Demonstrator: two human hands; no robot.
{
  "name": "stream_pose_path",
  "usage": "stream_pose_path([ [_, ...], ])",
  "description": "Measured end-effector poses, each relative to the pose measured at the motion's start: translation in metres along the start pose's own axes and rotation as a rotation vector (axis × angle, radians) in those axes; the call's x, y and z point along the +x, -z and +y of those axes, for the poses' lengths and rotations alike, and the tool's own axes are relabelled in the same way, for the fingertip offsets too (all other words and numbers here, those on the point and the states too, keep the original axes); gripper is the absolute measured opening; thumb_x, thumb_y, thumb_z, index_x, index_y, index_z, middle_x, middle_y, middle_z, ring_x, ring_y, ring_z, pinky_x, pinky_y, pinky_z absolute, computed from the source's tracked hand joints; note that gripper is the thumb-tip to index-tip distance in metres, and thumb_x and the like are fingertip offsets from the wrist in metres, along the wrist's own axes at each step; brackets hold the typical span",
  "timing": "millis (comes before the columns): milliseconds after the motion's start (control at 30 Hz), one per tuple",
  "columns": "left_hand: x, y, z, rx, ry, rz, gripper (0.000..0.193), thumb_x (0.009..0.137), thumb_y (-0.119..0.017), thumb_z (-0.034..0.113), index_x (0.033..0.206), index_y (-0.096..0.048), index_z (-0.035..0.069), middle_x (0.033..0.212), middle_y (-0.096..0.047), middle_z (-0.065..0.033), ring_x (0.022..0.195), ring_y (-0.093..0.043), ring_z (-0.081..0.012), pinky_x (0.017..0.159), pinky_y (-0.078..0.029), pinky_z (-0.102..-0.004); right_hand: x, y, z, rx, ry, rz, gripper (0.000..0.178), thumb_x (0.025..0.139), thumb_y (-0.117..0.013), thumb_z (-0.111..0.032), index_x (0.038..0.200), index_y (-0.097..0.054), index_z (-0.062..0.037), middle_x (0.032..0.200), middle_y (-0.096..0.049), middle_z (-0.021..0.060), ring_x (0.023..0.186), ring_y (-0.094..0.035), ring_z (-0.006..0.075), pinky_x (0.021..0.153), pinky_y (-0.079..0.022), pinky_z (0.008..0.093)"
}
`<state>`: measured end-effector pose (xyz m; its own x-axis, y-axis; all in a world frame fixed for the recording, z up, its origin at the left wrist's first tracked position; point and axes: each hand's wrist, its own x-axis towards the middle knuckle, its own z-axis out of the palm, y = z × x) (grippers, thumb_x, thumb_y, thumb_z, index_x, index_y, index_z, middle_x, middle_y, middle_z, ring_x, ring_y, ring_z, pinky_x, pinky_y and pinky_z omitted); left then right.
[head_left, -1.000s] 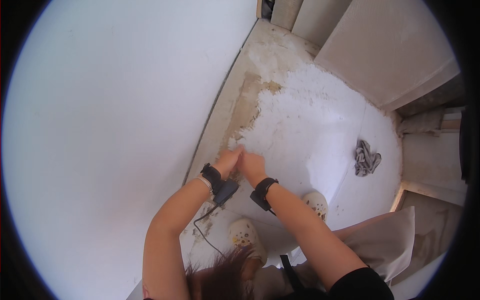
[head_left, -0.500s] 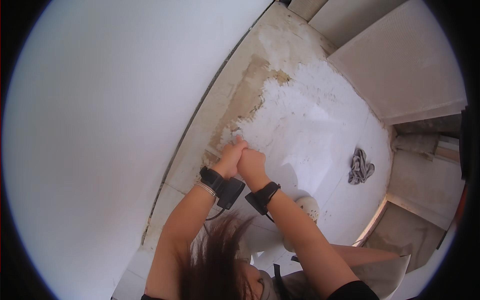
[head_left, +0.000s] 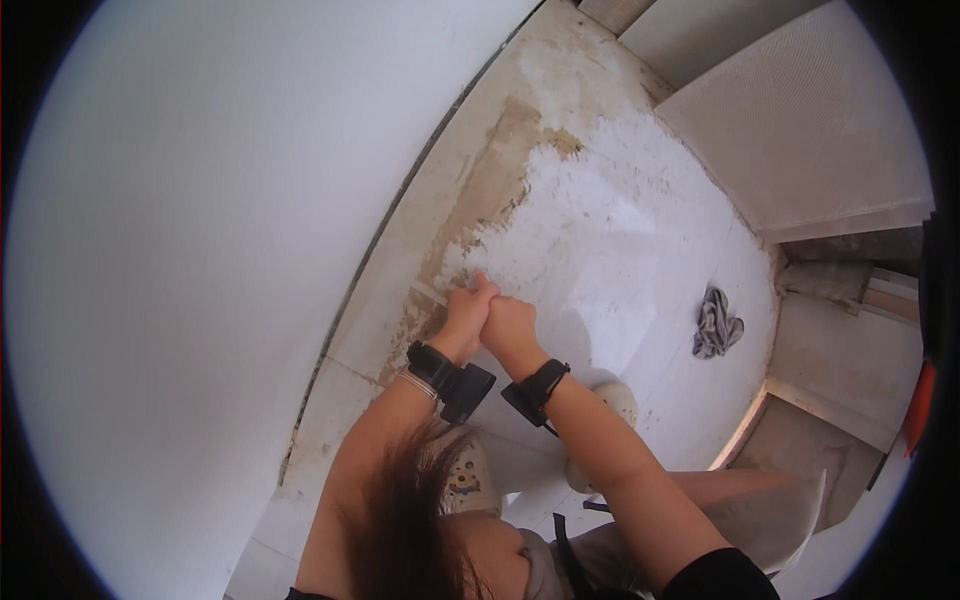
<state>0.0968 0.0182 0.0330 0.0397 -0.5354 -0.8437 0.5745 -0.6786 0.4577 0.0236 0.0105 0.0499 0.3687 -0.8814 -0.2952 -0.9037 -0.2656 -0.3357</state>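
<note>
See at far left a broad white panel [head_left: 180, 270], meeting the left edge of the floor [head_left: 650, 330] along a dark seam. Near this edge, find a brown worn patch [head_left: 500, 160], stretching from beside the hands toward the floor's far end.

Reaches forward and somewhat rightward with the left forearm [head_left: 385, 425], bent lightly at the elbow. Wears thin bracelets [head_left: 418, 385] and a black device on this wrist. Has the left hand [head_left: 465, 318] partly curled and pressed to the other hand, above the floor near the near end of the brown patch. Points one digit forward; cannot tell from which hand.

Below, see dark hair [head_left: 400, 520] falling over the forearm, and a pale clog with charms [head_left: 468, 485].

Extends the right forearm [head_left: 605, 440] almost straight, up and leftward. Bends the right hand [head_left: 512, 325] inward against the left, with knuckles upward. For both hands, cannot tell how tightly closed, or whether around anything.

Farther right, see a second pale clog [head_left: 615, 402], then a crumpled grey cloth [head_left: 717, 325] near the floor's right edge.
</note>
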Motion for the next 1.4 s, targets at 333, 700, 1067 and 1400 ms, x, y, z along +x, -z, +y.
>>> stream_pose_path([
  [333, 0.024, 0.003, 0.028, -0.060, 0.027, -0.026, 0.022, 0.068, -0.055, 0.018, 0.076, -0.051, -0.002, 0.075, -0.052, -0.0114, 0.069, -0.052, -0.0190, 0.059, -0.043, -0.0298, 0.029, -0.006, -0.002, -0.010, 0.023, 0.046, 0.011, 0.065, -0.050, -0.014, 0.068, -0.055, -0.0049, 0.056, -0.055, 0.0113, 0.049, -0.055, 0.0258, 0.044, -0.041, 0.0344],
  [700, 0.011, 0.004, 0.047, -0.252, 0.224, -0.125, 0.023, 0.072, -0.054, 0.023, 0.087, -0.049, 0.005, 0.084, -0.051, -0.0051, 0.079, -0.049, -0.0149, 0.069, -0.040, -0.0272, 0.042, -0.001, -0.014, -0.075, 0.029, -0.006, 0.011, 0.067, -0.047, -0.013, 0.071, -0.055, -0.0051, 0.056, -0.056, 0.0064, 0.049, -0.056, 0.0201, 0.042, -0.041, 0.0306],
  [1067, 0.010, 0.006, 0.022, -0.110, 0.221, -0.122, 0.027, 0.071, -0.055, 0.024, 0.091, -0.048, 0.007, 0.089, -0.050, -0.0045, 0.085, -0.047, -0.0148, 0.075, -0.038, -0.0275, 0.021, -0.008, -0.005, 0.012, -0.008, 0.045, 0.038, 0.066, -0.048, -0.013, 0.102, -0.050, -0.0025, 0.054, -0.055, 0.0046, 0.047, -0.054, 0.0186, 0.040, -0.040, 0.0303],
  [1400, 0.010, 0.005, 0.015, -0.082, 0.179, -0.090, 0.023, 0.073, -0.053, 0.021, 0.078, -0.052, -0.001, 0.078, -0.052, -0.0078, 0.075, -0.050, -0.0157, 0.065, -0.041, -0.0274, 0.009, -0.011, -0.003, 0.029, -0.057, 0.035, 0.046, 0.062, -0.050, -0.012, 0.108, -0.047, -0.0066, 0.056, -0.055, 0.0070, 0.043, -0.052, 0.0220, 0.039, -0.038, 0.0323],
])
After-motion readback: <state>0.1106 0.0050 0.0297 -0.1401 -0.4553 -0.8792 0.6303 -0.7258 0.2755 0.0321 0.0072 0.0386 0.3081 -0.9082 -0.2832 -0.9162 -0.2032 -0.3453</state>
